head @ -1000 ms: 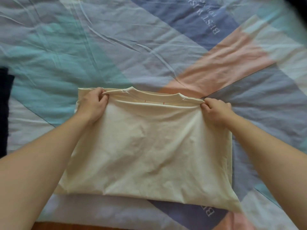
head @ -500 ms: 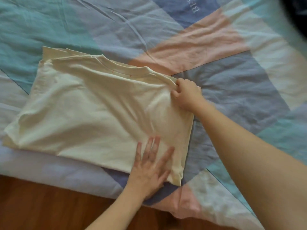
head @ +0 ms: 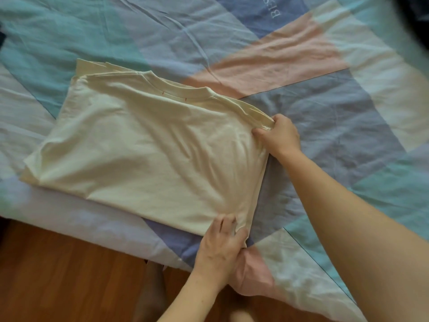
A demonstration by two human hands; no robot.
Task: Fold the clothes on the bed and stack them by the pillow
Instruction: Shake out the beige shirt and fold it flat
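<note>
A cream T-shirt (head: pixel 148 145) lies folded in a rough rectangle on the bed, collar toward the far side. My right hand (head: pixel 279 134) grips the shirt's far right corner at the shoulder, fingers curled round the bunched fabric. My left hand (head: pixel 221 242) pinches the near right corner at the bed's edge, fingers curled into the cloth. No pillow is in view.
The bedspread (head: pixel 325 108) is a patchwork of teal, blue, pink and grey panels, wrinkled. Its near edge hangs over a brown wooden floor (head: pixel 69 280). A dark item (head: pixel 417 5) shows at the top right corner, blurred.
My left hand left the far left corner, moved to the near right corner, lay flat there, and now its fingers curl into the cloth. My right hand still holds its corner.
</note>
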